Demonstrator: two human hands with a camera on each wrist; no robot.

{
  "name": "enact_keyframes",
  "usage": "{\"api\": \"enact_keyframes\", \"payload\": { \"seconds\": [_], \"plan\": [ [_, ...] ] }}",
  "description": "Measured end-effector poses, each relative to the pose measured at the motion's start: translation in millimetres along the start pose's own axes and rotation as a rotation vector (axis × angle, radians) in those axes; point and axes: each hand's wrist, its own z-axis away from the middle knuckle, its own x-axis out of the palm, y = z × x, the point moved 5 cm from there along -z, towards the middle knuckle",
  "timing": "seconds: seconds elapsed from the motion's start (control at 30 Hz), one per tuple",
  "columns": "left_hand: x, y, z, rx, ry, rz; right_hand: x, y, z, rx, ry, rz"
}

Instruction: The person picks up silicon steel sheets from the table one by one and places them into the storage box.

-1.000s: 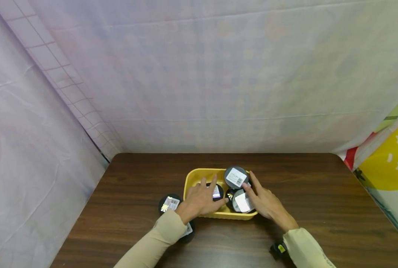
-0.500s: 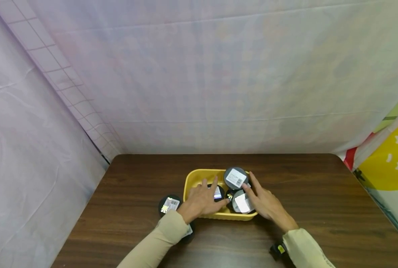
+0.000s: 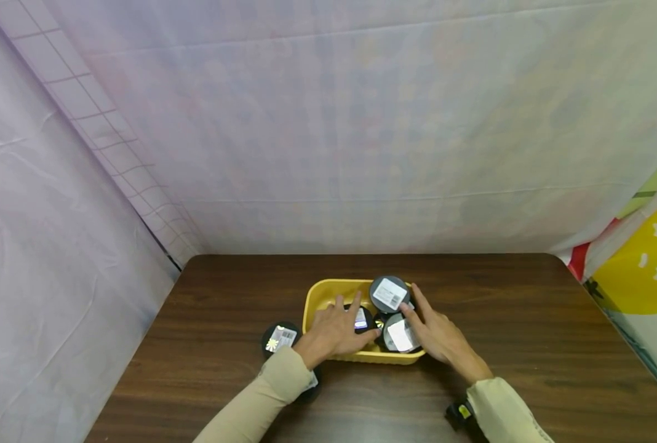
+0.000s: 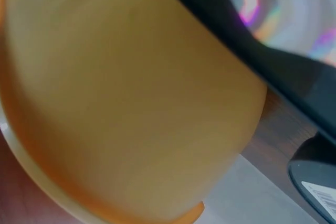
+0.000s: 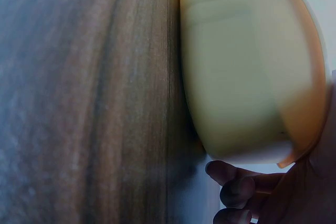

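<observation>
the left hand (image 3: 331,329) spreads its fingers wide over the near left part of the yellow bin (image 3: 320,296), thumb stretched out to the right. a black labelled disc (image 3: 365,317) lies in the bin, partly under the index finger and just above the thumb; whether the fingers touch it i cannot tell.

the right hand (image 3: 441,335) is at the bin's right end, thumb and index parted widely. its thumb reaches over the rim to the lower edge of a grey disc (image 3: 388,294), while the index lies outside; the right wrist view shows other fingertips bent around the bin's end. whether they grip firmly i cannot tell. left of that thumb's base, also in the bin, is a shiny-topped disc (image 3: 399,335).

behind the left fingers, by the cuff, a black disc with a starburst glint (image 3: 280,338) lies on the brown table (image 3: 517,326), and a second dark disc (image 3: 309,391) shows partly beneath the wrist. a small black object (image 3: 457,414) sits behind the right fingers, against the sleeve (image 3: 502,406).
</observation>
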Motion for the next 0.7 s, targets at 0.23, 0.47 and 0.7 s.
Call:
{"api": "enact_keyframes", "payload": {
  "seconds": [0.23, 0.47, 0.7],
  "plan": [
    [0.0, -0.2, -1.7, 0.013, 0.01, -0.004, -0.6, -0.4, -0.3, -0.026, 0.025, 0.004],
    [0.6, -0.5, -2.9, 0.032, 0.022, -0.014, -0.8, 0.0, 0.1, -0.037, 0.04, 0.007],
    [-0.6, -0.3, -1.3, 0.036, 0.016, 0.006, -0.5, 0.8, 0.0, -0.027, 0.024, 0.01]
  ]
}}
